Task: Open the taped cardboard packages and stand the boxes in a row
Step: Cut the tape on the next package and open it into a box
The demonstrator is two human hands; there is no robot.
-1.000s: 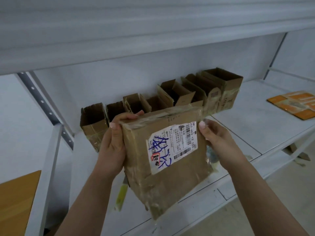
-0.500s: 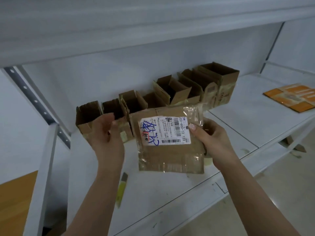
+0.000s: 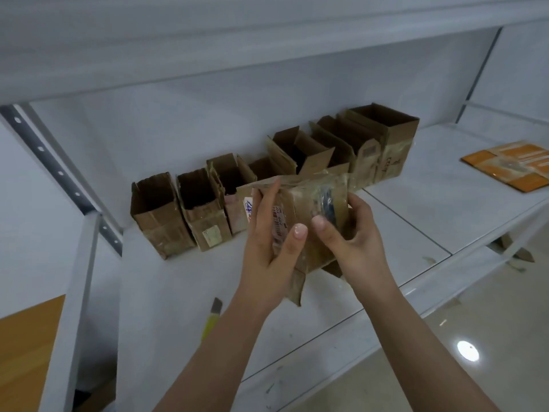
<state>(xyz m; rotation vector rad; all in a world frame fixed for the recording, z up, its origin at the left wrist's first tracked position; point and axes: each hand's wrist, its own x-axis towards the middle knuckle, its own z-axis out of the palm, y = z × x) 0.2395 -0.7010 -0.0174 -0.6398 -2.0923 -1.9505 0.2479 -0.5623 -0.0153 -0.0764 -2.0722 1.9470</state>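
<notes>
Both my bare forearms reach up and forward from the bottom of the view, converging toward the middle. My left hand (image 3: 269, 245) is upright, fingers extended upward and pressed flat against the taped package (image 3: 309, 221), thumb angled in across its front. My right hand (image 3: 349, 233) cups the package's other side, fingers curled around its edge, thumb tip close beside my left thumb. Both wrists are slightly bent inward.
</notes>
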